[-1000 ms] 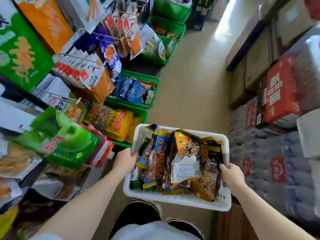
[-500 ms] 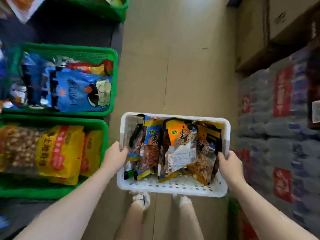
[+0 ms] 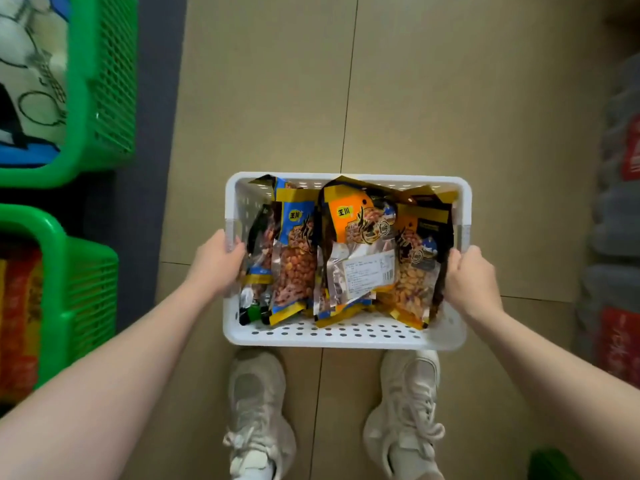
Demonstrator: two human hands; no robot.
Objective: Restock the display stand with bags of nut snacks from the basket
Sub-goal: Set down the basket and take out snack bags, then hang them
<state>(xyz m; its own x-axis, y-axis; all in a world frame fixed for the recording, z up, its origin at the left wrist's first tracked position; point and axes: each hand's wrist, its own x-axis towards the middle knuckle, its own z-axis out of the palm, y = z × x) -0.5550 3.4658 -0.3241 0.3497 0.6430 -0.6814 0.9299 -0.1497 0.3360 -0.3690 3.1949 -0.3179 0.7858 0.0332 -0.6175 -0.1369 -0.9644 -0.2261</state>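
You are standing on a tan tiled floor [image 3: 433, 98], looking straight down past your shoes. At far left, green crates [image 3: 100, 81] are sitting stacked with stock, one above the other. Your left hand [image 3: 216, 263] is curling its fingers over the left rim of the white basket [image 3: 346, 332], gripping it. Inside, the nut bags [image 3: 360, 258] are leaning upright, crowded together. Your right hand [image 3: 472, 275] is gripping the right rim the same way. At far right, wrapped packs are blurring out. Nothing is restocked yet, I judge. If you are letting one side dip while lowering, the bags could be sliding out.
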